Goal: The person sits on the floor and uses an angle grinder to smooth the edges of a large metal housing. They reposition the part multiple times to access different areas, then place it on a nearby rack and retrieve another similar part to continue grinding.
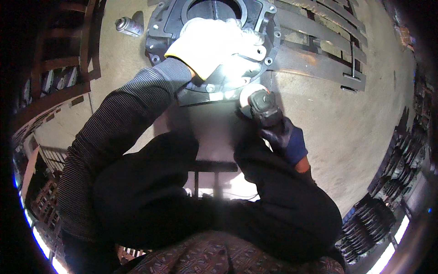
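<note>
My left hand (212,45), in a white glove with a yellow cuff edge, lies over a large round dark-grey metal casting (162,34). Its fingers bend around part of the casting near the central opening; strong light washes out their detail. Lower right, my right hand (280,134) wears a dark blue glove and is closed around an angle grinder (264,102). The grinder's pale disc (248,97) is close to the casting's near right edge; I cannot tell whether they touch. Bolt holes line the casting's rim.
A spray can (129,27) stands left of the casting on the concrete floor (328,118). Slatted metal bars (319,59) lie at the right. Brown metal racks (59,61) stand at far left, and stacked dark parts (374,223) line the right side.
</note>
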Action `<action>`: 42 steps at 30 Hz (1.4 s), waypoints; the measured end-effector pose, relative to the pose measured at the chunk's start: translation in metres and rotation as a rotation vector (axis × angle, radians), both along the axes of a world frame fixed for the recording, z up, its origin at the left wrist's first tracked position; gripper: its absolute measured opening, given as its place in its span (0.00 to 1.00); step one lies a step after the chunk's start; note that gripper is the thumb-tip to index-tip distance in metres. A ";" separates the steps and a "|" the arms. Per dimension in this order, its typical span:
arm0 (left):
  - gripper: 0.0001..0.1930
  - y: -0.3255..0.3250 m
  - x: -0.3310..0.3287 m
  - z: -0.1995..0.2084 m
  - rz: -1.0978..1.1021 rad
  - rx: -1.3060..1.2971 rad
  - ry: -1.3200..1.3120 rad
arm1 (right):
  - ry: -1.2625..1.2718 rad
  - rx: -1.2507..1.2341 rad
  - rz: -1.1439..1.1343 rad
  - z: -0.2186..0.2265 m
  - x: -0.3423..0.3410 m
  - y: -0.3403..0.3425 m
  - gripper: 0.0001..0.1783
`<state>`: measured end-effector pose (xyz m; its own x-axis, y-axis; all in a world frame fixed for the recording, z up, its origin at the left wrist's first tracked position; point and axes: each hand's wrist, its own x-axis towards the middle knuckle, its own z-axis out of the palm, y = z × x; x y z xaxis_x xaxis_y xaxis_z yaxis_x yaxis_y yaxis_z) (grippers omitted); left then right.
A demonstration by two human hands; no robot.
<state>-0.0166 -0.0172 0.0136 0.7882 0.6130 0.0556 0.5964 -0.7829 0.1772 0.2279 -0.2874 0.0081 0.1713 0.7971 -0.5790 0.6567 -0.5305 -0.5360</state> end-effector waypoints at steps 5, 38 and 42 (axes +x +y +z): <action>0.19 -0.001 0.002 -0.002 -0.008 0.045 -0.050 | 0.081 -0.008 -0.070 0.006 0.006 -0.014 0.34; 0.24 0.002 0.006 -0.013 -0.022 0.177 0.032 | 0.061 0.041 0.074 -0.008 -0.007 0.021 0.38; 0.23 0.005 0.009 -0.017 -0.005 0.126 0.052 | 0.039 0.001 0.028 -0.001 -0.006 0.014 0.38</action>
<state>-0.0073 -0.0120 -0.0037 0.7952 0.5995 0.0911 0.5979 -0.8002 0.0465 0.2222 -0.2738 0.0069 0.1262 0.8019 -0.5840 0.6504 -0.5114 -0.5617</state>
